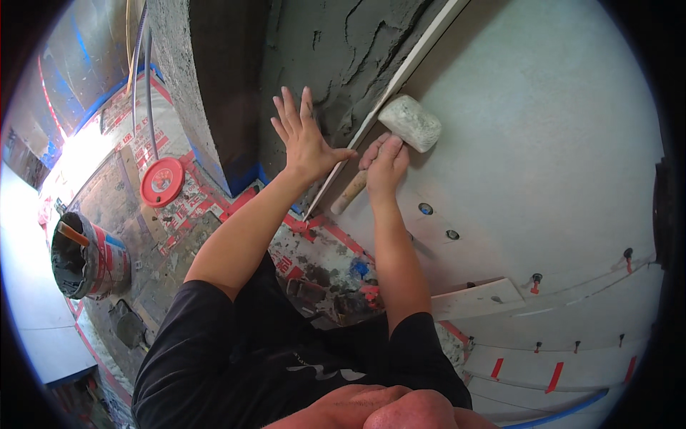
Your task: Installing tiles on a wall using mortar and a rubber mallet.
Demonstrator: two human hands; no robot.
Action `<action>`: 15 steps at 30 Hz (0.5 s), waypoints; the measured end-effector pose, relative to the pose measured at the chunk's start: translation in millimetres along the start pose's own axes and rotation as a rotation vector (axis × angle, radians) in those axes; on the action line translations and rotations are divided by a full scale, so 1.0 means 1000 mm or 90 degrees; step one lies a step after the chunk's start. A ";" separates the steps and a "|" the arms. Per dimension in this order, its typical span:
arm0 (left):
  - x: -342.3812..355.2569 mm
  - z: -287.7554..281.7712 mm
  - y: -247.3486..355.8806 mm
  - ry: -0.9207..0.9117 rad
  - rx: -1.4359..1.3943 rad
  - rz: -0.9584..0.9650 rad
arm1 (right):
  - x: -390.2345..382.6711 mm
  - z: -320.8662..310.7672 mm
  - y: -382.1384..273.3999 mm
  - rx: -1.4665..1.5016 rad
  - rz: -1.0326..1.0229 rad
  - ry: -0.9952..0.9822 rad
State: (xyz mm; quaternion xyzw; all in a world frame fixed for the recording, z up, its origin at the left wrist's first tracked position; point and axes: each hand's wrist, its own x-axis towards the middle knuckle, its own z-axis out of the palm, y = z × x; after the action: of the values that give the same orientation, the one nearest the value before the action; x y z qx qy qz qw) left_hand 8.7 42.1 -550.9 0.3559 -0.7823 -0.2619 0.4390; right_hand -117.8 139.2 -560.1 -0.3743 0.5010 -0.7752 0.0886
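Note:
My right hand (386, 164) grips the wooden handle of a rubber mallet (410, 123), whose whitish, smeared head lies over a large pale tile (529, 129). The handle's tail end sticks out below my fist. My left hand (306, 145) is open, fingers spread toward the grey mortar (321, 64). Its thumb reaches to the tile's long raised edge (389, 89); whether it presses there I cannot tell. Ridged, uneven mortar runs along the far side of that edge.
At left stand a mortar-smeared bucket (107, 264) with a wooden handle in it and a round red lid (162, 182). A rough concrete corner (211, 100) rises beside my left arm. Tile clips (537, 280), a narrow tile strip (479, 300) and red tape (554, 377) are at right.

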 end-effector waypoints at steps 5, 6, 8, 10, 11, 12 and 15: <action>0.001 0.000 0.000 0.008 0.006 0.010 | 0.007 -0.009 -0.003 -0.043 -0.013 -0.049; 0.001 0.001 0.000 0.011 0.003 0.015 | 0.009 -0.005 -0.001 -0.046 -0.016 -0.052; 0.000 0.001 0.001 0.005 -0.006 -0.008 | 0.013 -0.004 -0.006 -0.049 -0.023 -0.054; -0.002 0.001 0.000 0.011 -0.005 -0.004 | 0.016 -0.005 -0.021 -0.063 -0.022 -0.078; 0.001 0.002 0.002 0.019 -0.006 0.002 | 0.018 -0.005 -0.025 -0.063 -0.032 -0.078; 0.000 0.001 0.003 0.025 -0.012 0.010 | 0.018 -0.004 -0.028 -0.039 -0.050 -0.051; -0.003 0.000 0.004 0.032 -0.015 -0.001 | 0.031 -0.002 -0.030 -0.058 -0.072 -0.068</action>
State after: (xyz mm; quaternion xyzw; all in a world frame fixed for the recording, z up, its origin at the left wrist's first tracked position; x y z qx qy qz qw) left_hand 8.7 47.0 -549.4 0.3575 -0.7678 -0.2623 0.4625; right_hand -133.8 139.4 -520.1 -0.4468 0.5082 -0.7342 0.0541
